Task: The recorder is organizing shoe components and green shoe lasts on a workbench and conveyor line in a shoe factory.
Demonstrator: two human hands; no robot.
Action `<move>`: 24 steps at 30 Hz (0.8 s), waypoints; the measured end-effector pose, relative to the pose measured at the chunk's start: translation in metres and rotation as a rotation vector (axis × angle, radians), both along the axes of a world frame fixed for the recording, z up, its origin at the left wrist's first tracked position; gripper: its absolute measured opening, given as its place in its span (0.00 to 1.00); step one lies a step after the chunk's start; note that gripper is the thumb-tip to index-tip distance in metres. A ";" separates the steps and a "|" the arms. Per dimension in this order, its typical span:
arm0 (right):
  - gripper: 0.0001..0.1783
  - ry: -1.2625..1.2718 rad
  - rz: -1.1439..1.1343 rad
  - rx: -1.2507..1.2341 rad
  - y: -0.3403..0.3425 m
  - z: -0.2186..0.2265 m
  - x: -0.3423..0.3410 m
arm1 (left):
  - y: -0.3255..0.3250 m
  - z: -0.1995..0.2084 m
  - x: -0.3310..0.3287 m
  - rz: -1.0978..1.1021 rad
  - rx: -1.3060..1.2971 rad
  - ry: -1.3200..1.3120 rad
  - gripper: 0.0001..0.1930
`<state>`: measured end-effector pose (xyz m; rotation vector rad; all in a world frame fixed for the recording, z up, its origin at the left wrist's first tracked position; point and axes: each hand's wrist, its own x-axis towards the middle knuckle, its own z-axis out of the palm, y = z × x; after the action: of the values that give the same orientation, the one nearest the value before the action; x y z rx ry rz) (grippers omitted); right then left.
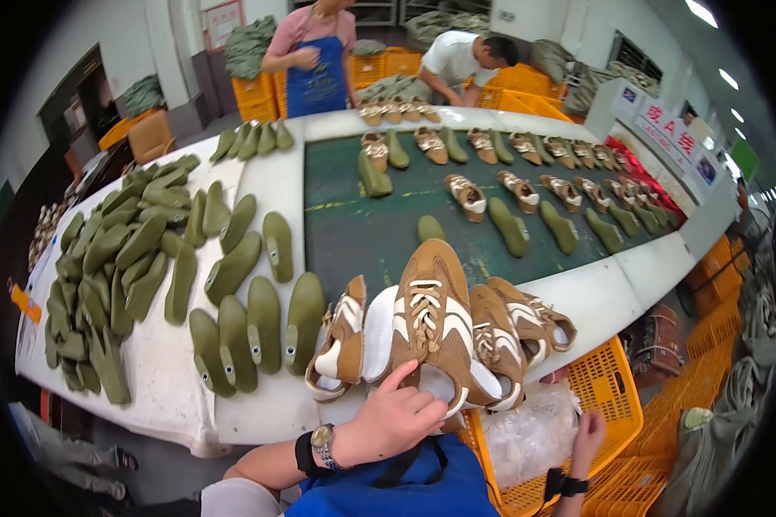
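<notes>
A brown sneaker (444, 319) with white stripes and cream laces tilts toe-up at the table's near edge. My left hand (397, 420) is at its collar, index finger stretched along the tongue and the other fingers curled at the opening; my thumb is hidden. Beside it on the left stands another sneaker (343, 340) with a white insole (378, 338) between them. More matching sneakers (496, 340) lean together on the right. My right hand (588, 439) is raised over an orange crate (616, 388) holding clear plastic bags (530, 426); its fingers are too small to read.
Olive-green shoe lasts (116, 258) lie heaped on the white table (259, 422) at left. Sneakers and lasts stand in rows on a green conveyor belt (362, 241). Across it are a person in a blue apron (315, 73) and one bending in white (457, 65). Stacked orange crates (707, 345) line the right.
</notes>
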<state>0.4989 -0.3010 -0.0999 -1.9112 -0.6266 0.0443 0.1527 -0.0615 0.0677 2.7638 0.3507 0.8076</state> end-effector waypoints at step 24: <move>0.20 -0.490 0.747 0.093 0.153 0.180 -0.200 | -0.010 0.009 0.001 0.201 -0.113 -0.315 0.19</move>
<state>0.2987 -0.1475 0.0797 -1.5043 -1.6186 0.0206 0.1540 -0.0715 0.0771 2.4708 0.5960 1.2114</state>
